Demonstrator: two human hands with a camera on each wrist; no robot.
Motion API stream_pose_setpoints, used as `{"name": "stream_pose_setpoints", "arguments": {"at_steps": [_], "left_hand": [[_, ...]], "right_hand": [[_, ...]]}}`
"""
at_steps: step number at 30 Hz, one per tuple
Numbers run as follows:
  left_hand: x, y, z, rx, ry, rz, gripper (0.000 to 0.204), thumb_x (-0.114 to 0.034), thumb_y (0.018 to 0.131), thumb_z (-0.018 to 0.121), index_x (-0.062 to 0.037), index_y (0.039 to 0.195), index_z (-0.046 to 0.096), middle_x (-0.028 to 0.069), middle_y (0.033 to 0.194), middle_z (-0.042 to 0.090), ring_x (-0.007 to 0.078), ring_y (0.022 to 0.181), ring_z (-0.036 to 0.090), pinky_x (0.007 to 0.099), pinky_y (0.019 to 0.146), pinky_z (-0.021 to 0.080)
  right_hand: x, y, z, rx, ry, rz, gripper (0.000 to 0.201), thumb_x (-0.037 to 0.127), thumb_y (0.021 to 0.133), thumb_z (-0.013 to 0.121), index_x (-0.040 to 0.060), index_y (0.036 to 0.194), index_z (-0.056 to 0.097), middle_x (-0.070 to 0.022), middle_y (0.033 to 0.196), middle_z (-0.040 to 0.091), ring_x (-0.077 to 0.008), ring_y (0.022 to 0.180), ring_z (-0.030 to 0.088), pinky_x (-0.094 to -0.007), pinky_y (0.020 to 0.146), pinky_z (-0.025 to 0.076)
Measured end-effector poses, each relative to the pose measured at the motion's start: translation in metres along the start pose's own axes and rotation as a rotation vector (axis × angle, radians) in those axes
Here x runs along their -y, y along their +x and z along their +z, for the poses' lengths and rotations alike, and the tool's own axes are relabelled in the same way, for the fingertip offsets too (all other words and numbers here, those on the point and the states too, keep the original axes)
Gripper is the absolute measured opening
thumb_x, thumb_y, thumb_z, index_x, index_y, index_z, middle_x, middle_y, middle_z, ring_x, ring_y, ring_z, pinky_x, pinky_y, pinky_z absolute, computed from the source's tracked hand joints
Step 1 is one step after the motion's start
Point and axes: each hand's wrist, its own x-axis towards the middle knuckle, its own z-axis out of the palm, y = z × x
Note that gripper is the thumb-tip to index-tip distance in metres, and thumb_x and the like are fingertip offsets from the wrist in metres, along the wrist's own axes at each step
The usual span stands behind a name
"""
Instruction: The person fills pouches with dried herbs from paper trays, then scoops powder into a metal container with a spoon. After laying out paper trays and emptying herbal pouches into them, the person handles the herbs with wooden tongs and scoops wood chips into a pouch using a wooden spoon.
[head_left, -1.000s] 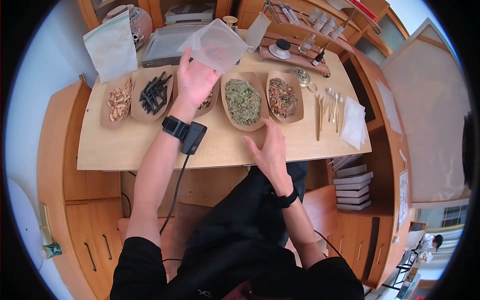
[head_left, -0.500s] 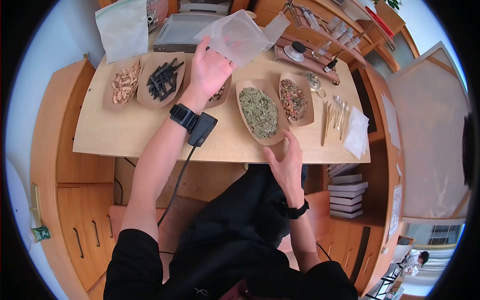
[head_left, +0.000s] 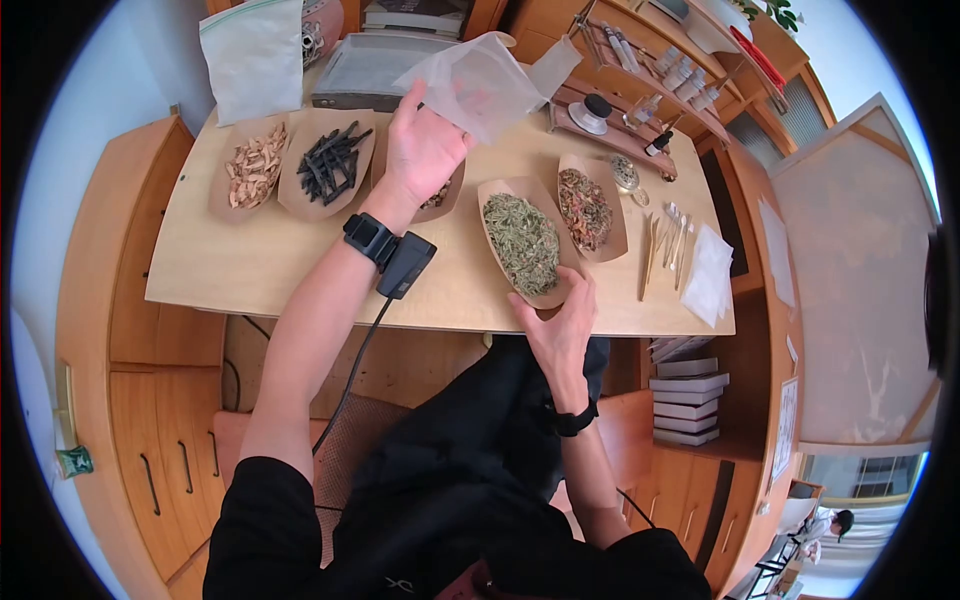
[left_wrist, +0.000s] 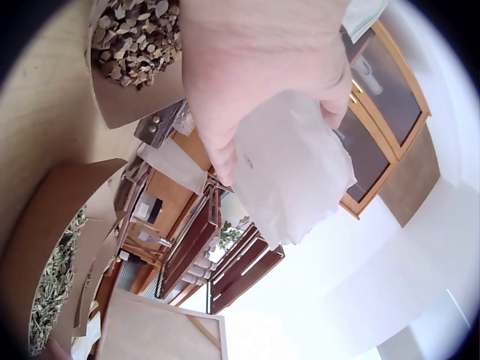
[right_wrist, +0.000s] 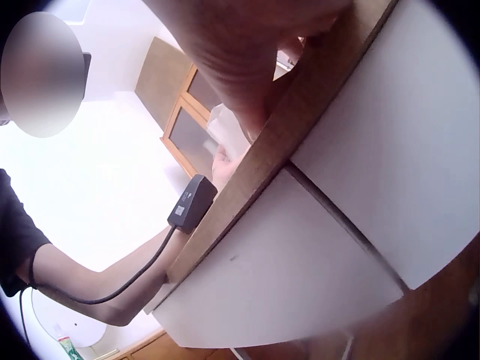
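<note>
My left hand (head_left: 425, 150) holds a translucent white bag (head_left: 480, 85) above the trays at the back; in the left wrist view the bag (left_wrist: 292, 169) hangs between the thumb and fingers of the hand (left_wrist: 262, 67). My right hand (head_left: 562, 325) has its thumb and fingers at the near end of a brown paper tray (head_left: 488, 190) of green dried herb (head_left: 521, 245). That tray stands tilted toward the right, beside a tray of reddish mixed petals (head_left: 586, 209). A tray of brown pieces (left_wrist: 139, 45) is partly hidden under my left wrist in the head view.
Trays of tan slices (head_left: 256, 168) and black sticks (head_left: 330, 165) stand at the left. Behind them are a white pouch (head_left: 253, 65) and a grey box (head_left: 375, 70). Metal tools (head_left: 652, 250), white sheets (head_left: 708, 275) and a wooden rack (head_left: 620, 125) are at the right.
The herb tray has come nearer the table's front edge and turned, its near end to the right. My right hand has closed in on that end. The bag in my left hand has changed shape.
</note>
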Motion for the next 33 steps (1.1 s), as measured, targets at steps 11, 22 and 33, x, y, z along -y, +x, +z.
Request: {"name": "stream_pose_setpoints", "arguments": {"at_steps": [11, 22, 33], "left_hand": [[0.001, 0.000, 0.001, 0.003, -0.013, -0.031, 0.056, -0.042, 0.092, 0.060, -0.0018, 0.129, 0.045, 0.0180, 0.133, 0.050, 0.0318, 0.130, 0.044, 0.0437, 0.112, 0.034], [0.001, 0.001, -0.002, -0.012, -0.003, -0.031, 0.064, -0.044, 0.093, 0.059, -0.0008, 0.135, 0.037, 0.0192, 0.134, 0.049, 0.0330, 0.132, 0.043, 0.0451, 0.112, 0.035], [0.003, 0.001, 0.000, -0.009, -0.049, -0.035, 0.058, -0.040, 0.091, 0.064, -0.0012, 0.128, 0.042, 0.0192, 0.132, 0.050, 0.0328, 0.129, 0.045, 0.0459, 0.111, 0.036]], "right_hand": [[0.004, -0.003, -0.004, -0.066, -0.003, -0.016, 0.079, 0.027, 0.069, 0.084, -0.0018, 0.129, 0.043, -0.0223, 0.133, 0.044, -0.0383, 0.124, 0.044, -0.0462, 0.104, 0.036], [-0.004, 0.000, -0.004, -0.094, 0.117, -0.034, 0.076, 0.023, 0.070, 0.083, -0.0031, 0.129, 0.043, -0.0230, 0.128, 0.045, -0.0386, 0.120, 0.047, -0.0451, 0.102, 0.039], [-0.015, -0.011, -0.025, -0.130, 0.256, -0.051, 0.070, 0.011, 0.073, 0.079, -0.0027, 0.132, 0.044, -0.0186, 0.130, 0.047, -0.0330, 0.122, 0.048, -0.0392, 0.105, 0.038]]}}
